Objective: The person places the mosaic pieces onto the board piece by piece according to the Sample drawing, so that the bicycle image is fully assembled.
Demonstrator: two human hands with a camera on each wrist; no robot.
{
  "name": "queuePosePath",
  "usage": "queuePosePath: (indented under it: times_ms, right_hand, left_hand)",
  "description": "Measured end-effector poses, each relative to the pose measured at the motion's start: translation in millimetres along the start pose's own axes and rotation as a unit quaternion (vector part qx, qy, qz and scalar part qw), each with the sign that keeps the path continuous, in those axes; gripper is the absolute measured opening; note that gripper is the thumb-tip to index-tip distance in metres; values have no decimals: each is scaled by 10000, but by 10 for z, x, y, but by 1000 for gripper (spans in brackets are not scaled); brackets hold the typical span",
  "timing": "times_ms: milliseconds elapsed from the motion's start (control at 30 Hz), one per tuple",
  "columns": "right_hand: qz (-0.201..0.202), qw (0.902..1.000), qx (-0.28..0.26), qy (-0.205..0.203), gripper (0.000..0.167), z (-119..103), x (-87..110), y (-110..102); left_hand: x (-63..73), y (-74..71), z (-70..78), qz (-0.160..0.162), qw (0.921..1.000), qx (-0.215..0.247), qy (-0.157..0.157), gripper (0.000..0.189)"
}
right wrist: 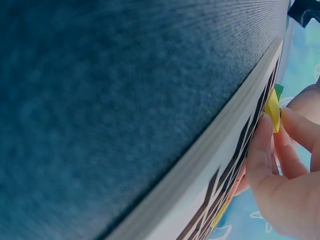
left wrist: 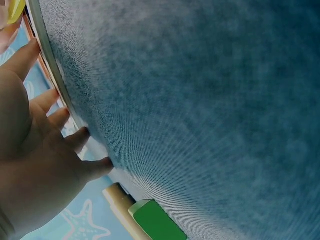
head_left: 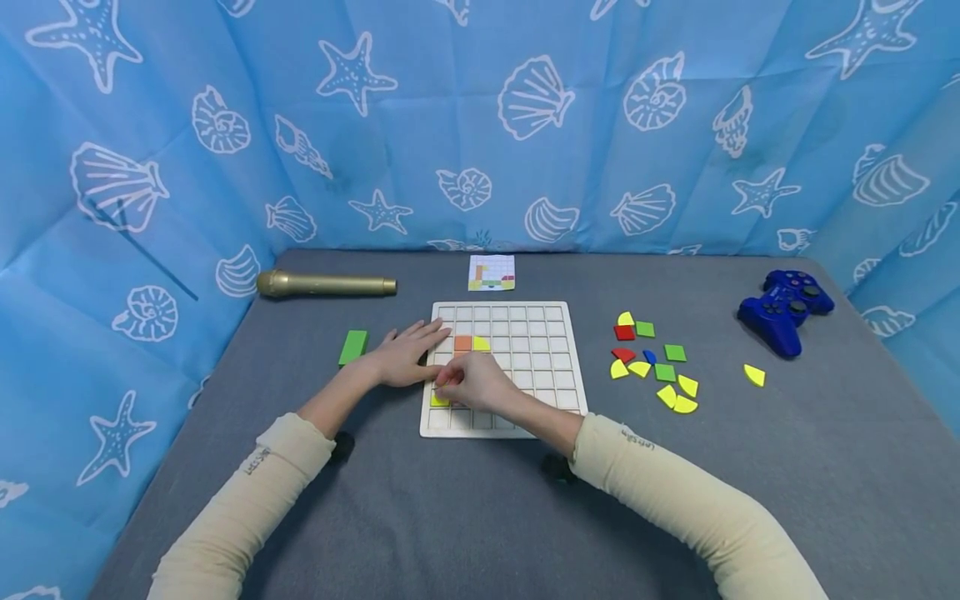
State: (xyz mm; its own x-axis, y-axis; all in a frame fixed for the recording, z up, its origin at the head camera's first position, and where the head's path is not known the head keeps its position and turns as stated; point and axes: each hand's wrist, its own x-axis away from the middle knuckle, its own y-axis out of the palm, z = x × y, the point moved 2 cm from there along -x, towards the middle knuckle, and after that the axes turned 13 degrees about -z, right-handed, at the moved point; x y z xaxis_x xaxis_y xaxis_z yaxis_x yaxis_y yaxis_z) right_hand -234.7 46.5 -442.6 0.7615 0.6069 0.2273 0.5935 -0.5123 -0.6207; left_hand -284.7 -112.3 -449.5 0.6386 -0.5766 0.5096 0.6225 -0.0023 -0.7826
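Observation:
A white grid board (head_left: 504, 423) lies on the table. My left hand (head_left: 408, 354) rests at its left edge with the fingers spread, fingertips on the rim in the left wrist view. Over the board's lower left part, my right hand (head_left: 480, 383) pinches a yellow quarter-circle tile (right wrist: 273, 107) between thumb and forefinger. That tile (head_left: 440, 400) stands tilted at a cell near the left edge. Farther up, an orange square tile (head_left: 462, 342) and another yellow quarter-circle tile (head_left: 482, 343) sit side by side in cells. The right hand hides several cells.
Loose yellow, green, red and blue tiles (head_left: 664, 372) lie right of the board. A pattern card (head_left: 492, 273) lies behind it. A gold microphone (head_left: 326, 285) and a green block (head_left: 353, 347) are at left, a blue game controller (head_left: 786, 312) at far right.

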Motion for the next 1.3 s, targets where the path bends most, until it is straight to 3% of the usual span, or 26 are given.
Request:
queuePosePath:
  times_ms: [167,400,933,1300]
  right_hand:
    - [9,9999,-37,118,9,14,14,-15]
    - [-142,9971,-649,367,13,39,29,-67]
    - [-351,9943,-1008,-14,16,24,0,-77]
    - [-817,9901,-1089,-347,20,14,-34,-58]
  left_hand:
    - [7,8,-2,-9,10000,31,10,70]
    - [8,12,-9,11,10000,10,27,70]
    - [19,0,5,32,10000,-45,29,71]
    - [1,18,-3,18,10000,-5,41,69]
